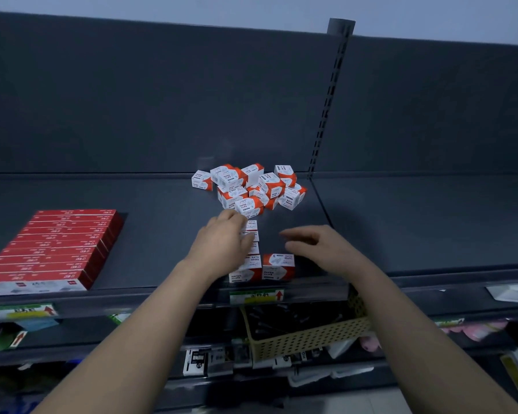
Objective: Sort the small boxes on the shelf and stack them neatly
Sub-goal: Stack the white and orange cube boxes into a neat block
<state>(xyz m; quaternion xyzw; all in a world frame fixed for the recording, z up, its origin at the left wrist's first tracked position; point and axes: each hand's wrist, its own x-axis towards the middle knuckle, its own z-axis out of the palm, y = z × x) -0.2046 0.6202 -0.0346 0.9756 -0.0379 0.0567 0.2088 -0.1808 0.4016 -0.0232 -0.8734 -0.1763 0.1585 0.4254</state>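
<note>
— Where are my edges?

— Your shelf ends at its front lip. The front pair of paper clip boxes sits side by side right at that lip, above the price label. At the back, the loose pile of paper clip boxes lies just short of the back panel, near the slotted upright.

— And room to move?

— You have bare shelf between the red flat boxes on your left and the row of boxes that runs from the lip back to the pile. There is more bare shelf on your right, past the seam. Below the lip, a beige basket juts out under your right forearm.

— My fingers?

— Your left hand lies along the left side of the row, with the fingers nearly straight and touching the boxes. Its thumb is hidden. Your right hand hovers just right of the row, a little blurred. Its fingers are apart and loosely curved, and they hold nothing.
</note>
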